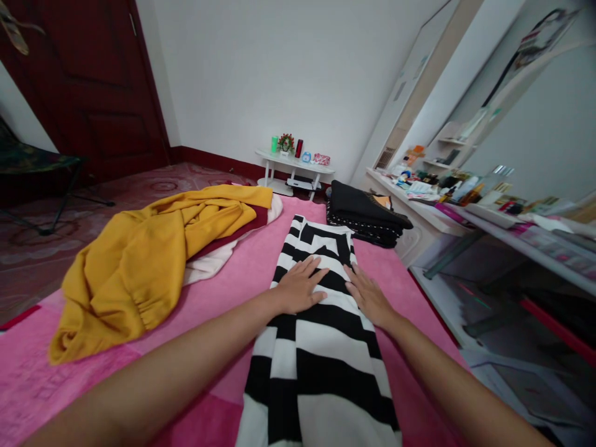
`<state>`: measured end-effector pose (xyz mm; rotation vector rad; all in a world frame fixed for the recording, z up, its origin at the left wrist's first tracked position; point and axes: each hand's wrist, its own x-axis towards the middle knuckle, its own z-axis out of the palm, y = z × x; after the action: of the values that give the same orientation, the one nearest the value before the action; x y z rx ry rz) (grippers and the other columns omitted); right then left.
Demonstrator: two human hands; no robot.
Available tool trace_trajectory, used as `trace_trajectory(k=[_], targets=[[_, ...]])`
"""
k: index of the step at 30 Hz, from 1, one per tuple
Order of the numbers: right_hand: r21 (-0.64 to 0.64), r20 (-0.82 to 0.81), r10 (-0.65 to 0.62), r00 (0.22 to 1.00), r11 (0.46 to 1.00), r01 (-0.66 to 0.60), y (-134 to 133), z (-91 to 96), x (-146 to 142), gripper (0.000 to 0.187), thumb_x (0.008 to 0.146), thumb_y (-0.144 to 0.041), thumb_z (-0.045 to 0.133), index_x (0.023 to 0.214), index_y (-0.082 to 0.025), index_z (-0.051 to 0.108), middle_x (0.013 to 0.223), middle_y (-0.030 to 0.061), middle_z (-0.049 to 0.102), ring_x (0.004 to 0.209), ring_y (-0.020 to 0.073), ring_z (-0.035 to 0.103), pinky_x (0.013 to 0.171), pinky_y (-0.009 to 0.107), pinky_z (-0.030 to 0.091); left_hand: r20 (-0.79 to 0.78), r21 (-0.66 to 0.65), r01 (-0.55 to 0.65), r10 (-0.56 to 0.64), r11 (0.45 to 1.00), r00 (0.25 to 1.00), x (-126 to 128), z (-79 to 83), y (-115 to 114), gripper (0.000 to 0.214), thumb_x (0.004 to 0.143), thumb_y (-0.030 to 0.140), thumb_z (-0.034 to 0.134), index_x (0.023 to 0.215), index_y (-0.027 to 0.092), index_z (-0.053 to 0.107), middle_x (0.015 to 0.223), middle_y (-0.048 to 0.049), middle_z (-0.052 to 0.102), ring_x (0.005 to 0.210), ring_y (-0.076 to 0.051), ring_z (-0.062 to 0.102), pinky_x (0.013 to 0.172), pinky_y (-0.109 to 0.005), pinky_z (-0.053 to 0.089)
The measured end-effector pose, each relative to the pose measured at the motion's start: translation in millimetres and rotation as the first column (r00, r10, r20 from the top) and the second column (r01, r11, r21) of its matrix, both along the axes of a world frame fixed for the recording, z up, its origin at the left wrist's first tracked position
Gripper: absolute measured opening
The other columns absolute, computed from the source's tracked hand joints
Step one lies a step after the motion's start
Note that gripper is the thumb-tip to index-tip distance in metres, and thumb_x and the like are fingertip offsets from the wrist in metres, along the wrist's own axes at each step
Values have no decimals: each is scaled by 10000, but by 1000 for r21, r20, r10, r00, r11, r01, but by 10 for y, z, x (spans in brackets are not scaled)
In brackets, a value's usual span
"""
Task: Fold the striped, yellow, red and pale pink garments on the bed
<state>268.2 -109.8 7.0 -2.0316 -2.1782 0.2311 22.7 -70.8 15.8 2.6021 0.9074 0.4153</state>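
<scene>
- On the pink blanket [239,282], 1 striped garment [335,366] is laid flat.
- Left of it, a yellow garment [139,254] is heaped over maroon cloth [228,234] and pale cloth [209,267].
- At the far right, a folded black stack [365,208] is set.
- On the low white table [264,153], 1 green cup [274,144] and 1 potted plant [285,143] are placed.

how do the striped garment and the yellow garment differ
The striped garment is black and white, the yellow garment one plain colour. The striped garment lies flat; the yellow garment is bunched in folds. The left hand and right hand rest on the striped garment; neither touches the yellow garment. Both lie on the pink cover.
</scene>
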Motion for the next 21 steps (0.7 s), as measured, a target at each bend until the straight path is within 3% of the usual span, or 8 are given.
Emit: trace_trajectory(k=[5, 9, 13, 15, 17, 19, 21], targets=[[83, -227, 261, 938, 965, -248, -1013, 229, 136, 476, 927, -309, 396, 1402, -322, 373, 1515, 1, 258, 1379, 210, 269, 1138, 465, 215, 7, -150, 217, -218, 965, 976, -745, 202, -311, 522, 943, 289, 368, 1451, 302, 250, 1554, -30, 126, 1423, -220, 90, 1140, -446, 143], [57, -185, 429, 884, 903, -426, -1573, 430, 169, 594, 856, -181, 481, 1411, -345, 349, 1499, -17, 290, 1374, 214, 281, 1142, 449, 234, -12, -308, 334, -355, 891, 935, -1212, 452, -556, 767, 777, 92, 557, 1434, 364, 270, 1561, 6, 87, 1408, -234, 174, 1121, -394, 241], [7, -14, 620, 784, 784, -620, -1677, 533, -38, 648, 857, -214, 513, 1452, -294, 267, 1523, 22, 233, 1397, 204, 210, 1147, 410, 210, -32, -244, 429, -449, 870, 893, -1266, 543, -769, 888, 626, 122, 714, 1398, 375, 356, 1564, 8, 63, 1406, -315, 141, 1123, -452, 222], [12, 8, 696, 718, 718, -696, -1608, 569, -179, 611, 883, -279, 520, 1445, -297, 280, 1517, 35, 253, 1395, 197, 214, 1144, 405, 204, -16, -162, 482, -491, 861, 871, -1187, 550, -843, 747, 665, 134, 683, 1336, 374, 459, 1557, 24, 112, 1406, -318, 144, 1132, -471, 184], [52, -24, 738, 674, 675, -736, -1541, 592, -285, 546, 894, -320, 523, 1410, -318, 344, 1480, 34, 340, 1378, 193, 266, 1138, 424, 204, 26, -107, 509, -510, 854, 860, -1102, 573, -893, 558, 720, 138, 636, 1230, 355, 573, 1522, 27, 256, 1398, -298, 196, 1138, -455, 174], [144, -108, 732, 673, 681, -718, -1521, 591, -337, 454, 902, -321, 512, 1349, -327, 428, 1390, 32, 480, 1319, 189, 384, 1120, 427, 252, 97, -97, 518, -510, 850, 855, -1048, 630, -942, 383, 787, 157, 586, 1132, 318, 631, 1374, -3, 499, 1340, -256, 344, 1141, -426, 173], [228, -236, 648, 724, 761, -607, -1543, 566, -349, 368, 908, -336, 494, 1274, -300, 518, 1252, 48, 606, 1194, 194, 530, 1058, 385, 367, 178, -120, 512, -489, 850, 854, -1039, 713, -1018, 263, 848, 192, 536, 1074, 279, 637, 1152, -20, 657, 1202, -218, 511, 1143, -419, 150]])
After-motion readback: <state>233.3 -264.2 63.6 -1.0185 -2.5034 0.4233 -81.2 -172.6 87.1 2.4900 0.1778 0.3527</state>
